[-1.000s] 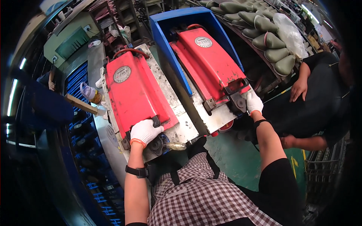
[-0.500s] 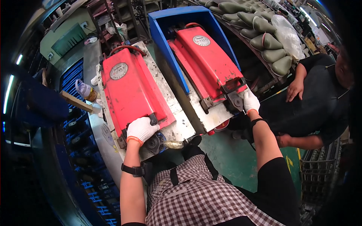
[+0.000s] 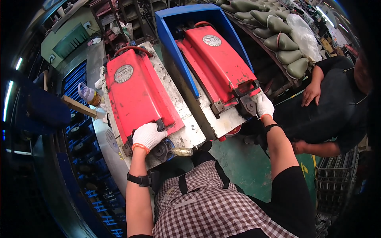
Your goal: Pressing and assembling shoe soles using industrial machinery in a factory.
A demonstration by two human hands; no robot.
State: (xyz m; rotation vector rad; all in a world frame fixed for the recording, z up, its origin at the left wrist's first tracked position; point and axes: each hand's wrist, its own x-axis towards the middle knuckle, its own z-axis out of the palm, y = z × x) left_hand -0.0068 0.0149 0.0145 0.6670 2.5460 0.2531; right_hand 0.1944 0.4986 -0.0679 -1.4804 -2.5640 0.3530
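Note:
Two long red metal covers lie side by side on pale metal machine tables, each with a round grey badge. At the near end of the left cover (image 3: 139,91), my left hand (image 3: 149,135), in a white knit glove, is closed round a black handle (image 3: 160,125). Beside it, a black round pivot fitting (image 3: 160,152) bears a yellowish lever grip (image 3: 181,152) pointing right. My right hand (image 3: 264,106), gloved alike, is closed at the right of a black latch lever (image 3: 250,106) below the right cover (image 3: 218,59). Its grasped end is hidden by the glove.
A blue metal guard (image 3: 186,14) surrounds the right cover. Olive-green boots or boot forms (image 3: 287,57) crowd a rack at the back right. A person in dark clothing (image 3: 321,103) sits close on the right. A bottle (image 3: 90,95) stands left; a blue-lit rack (image 3: 89,170) runs below.

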